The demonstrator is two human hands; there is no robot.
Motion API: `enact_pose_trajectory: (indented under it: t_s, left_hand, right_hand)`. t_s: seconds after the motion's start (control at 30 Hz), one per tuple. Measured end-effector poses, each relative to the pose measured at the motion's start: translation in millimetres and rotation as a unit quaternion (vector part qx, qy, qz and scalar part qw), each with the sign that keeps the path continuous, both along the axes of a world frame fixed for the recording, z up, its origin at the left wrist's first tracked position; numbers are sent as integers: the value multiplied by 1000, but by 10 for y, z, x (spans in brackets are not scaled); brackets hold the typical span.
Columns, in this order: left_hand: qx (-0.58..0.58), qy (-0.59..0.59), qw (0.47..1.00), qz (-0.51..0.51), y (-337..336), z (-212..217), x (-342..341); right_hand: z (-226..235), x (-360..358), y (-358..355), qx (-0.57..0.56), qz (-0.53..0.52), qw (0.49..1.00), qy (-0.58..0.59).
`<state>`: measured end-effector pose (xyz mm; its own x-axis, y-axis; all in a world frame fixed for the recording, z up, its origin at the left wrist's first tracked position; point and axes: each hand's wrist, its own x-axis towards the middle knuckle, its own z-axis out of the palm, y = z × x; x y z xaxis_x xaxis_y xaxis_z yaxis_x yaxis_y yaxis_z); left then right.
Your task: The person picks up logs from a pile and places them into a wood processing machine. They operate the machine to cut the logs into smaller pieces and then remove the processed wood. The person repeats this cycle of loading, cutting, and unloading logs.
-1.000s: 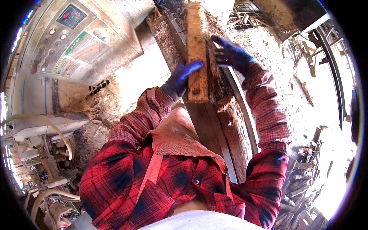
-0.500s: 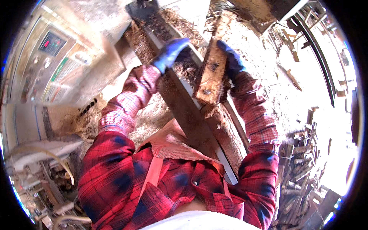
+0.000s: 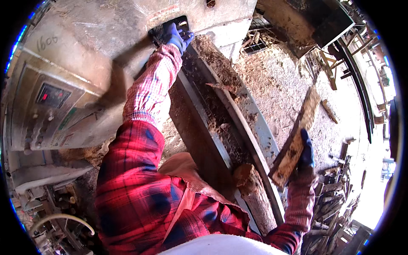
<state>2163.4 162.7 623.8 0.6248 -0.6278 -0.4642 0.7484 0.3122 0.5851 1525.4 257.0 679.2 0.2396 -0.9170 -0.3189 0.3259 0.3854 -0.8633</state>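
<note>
My right hand (image 3: 307, 148), in a dark blue glove, grips a rough wooden slab (image 3: 293, 148) with a bark edge. The slab is held out at the right, beyond the metal trough, tilted over the debris-covered floor. My left hand (image 3: 178, 39), in a blue glove, reaches to the dark opening (image 3: 157, 34) in the machine at the trough's far end. Its fingers look apart, and nothing shows in them; part of the hand is hard to make out against the dark opening. A cut log (image 3: 259, 199) lies in the near end of the trough (image 3: 212, 114).
A control panel (image 3: 52, 97) with a red display is on the machine's side at left. Sawdust and bark bits (image 3: 219, 63) lie along the trough. Stacked wood pieces (image 3: 331, 204) stand at lower right. A dark metal box (image 3: 297, 25) is at the far right.
My right hand has carried the slab away from the trough, to the right and nearer me. My left hand has moved from the trough's side forward to the opening. The view has shifted.
</note>
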Motion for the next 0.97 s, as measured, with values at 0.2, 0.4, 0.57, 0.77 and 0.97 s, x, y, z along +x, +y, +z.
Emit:
enact_pose_trajectory:
  t_s: [0.2,0.4,0.57,0.77,0.97]
  left_hand:
    - [82,-68,990,-94,-443,-241,651]
    - [135,-105,977,-125,-477,-217,518]
    - [98,-168,980,-28,-187,-108,165]
    - [100,-142,970,-172,362,-297,-419]
    - [30,-76,985,-152,1019,213,-1528]
  right_hand:
    - [-255,-694,72,18,76,997,12]
    - [333,-108,65,42,28,999,-6]
    - [-155,-448,-261,11,61,995,75]
    - [24,-295,-249,93,-14,995,39]
    - [-528,-1036,-420,205,-55,977,-22]
